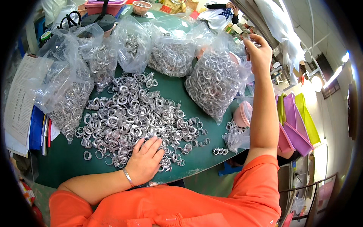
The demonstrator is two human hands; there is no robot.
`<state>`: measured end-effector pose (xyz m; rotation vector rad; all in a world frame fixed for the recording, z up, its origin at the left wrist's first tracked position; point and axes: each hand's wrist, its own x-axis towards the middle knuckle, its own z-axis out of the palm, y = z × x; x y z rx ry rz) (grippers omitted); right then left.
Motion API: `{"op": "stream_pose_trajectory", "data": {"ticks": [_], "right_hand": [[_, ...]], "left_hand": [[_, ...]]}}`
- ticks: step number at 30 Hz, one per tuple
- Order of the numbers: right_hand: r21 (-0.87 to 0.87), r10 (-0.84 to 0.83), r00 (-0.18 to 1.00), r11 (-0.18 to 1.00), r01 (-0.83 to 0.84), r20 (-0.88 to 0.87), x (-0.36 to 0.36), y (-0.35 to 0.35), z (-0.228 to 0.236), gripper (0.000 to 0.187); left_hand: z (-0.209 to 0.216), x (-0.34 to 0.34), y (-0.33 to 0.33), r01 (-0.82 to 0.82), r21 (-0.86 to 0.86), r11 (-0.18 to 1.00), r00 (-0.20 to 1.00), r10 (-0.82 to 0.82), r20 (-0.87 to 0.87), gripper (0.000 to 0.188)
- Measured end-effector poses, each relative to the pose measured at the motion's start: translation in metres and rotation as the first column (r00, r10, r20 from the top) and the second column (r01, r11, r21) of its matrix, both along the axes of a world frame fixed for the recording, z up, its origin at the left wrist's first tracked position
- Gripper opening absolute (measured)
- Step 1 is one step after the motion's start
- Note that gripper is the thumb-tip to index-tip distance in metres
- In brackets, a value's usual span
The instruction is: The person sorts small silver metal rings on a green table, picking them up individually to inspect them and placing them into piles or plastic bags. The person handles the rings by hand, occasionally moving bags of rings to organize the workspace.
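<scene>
A wide heap of silver metal rings (128, 117) covers the middle of the green table. My left hand (145, 159) lies on the heap's near edge, palm down, its fingers stretched out over the rings. My right hand (259, 55) is raised at the upper right, beyond a full bag, with its fingers curled closed. Small silvery pieces that look like metal rings (249, 41) show between its thumb and fingers; the rest of them is hidden. Below that hand stands a large clear plastic bag (213, 81) packed with rings.
Several more clear bags of rings (172, 56) line the table's far side. A pink cup (242, 114) and a small bag (234, 140) stand at the right edge. Papers (22, 98) and a blue folder (36, 126) lie left. Purple and green trays (297, 121) hang right. Another person (221, 15) works far off.
</scene>
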<state>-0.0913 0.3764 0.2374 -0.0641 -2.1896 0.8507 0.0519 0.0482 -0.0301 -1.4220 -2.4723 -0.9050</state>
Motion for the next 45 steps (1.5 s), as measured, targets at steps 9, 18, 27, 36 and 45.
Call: {"op": "stream_pose_trajectory", "data": {"ticks": [9, 18, 27, 36, 45], "right_hand": [[0.505, 0.130, 0.952, 0.863, 0.030, -0.279, 0.014, -0.029, -0.041, 0.010], [0.417, 0.091, 0.719, 0.762, -0.496, 0.689, 0.108, -0.078, -0.207, 0.024], [-0.557, 0.534, 0.678, 0.802, -0.216, 0.506, 0.111, -0.052, -0.208, 0.028], [-0.865, 0.680, 0.661, 0.493, -0.091, 0.318, 0.115, -0.054, -0.202, 0.029], [-0.953, 0.861, 0.503, 0.090, -0.290, -0.072, 0.150, -0.132, -0.207, 0.025]], "left_hand": [[-0.007, 0.000, 0.002, -0.013, -0.001, 1.000, 1.000, 0.013, 0.008, 0.051], [-0.005, 0.000, 0.001, -0.010, 0.016, 1.000, 1.000, 0.009, 0.028, 0.050], [-0.008, -0.001, 0.002, -0.021, 0.012, 1.000, 0.999, 0.020, 0.026, 0.052], [-0.008, 0.000, 0.002, -0.017, 0.024, 1.000, 0.999, 0.016, 0.031, 0.055], [0.020, -0.009, -0.005, -0.192, 0.541, 0.819, 0.888, -0.090, 0.451, 0.045]]}}
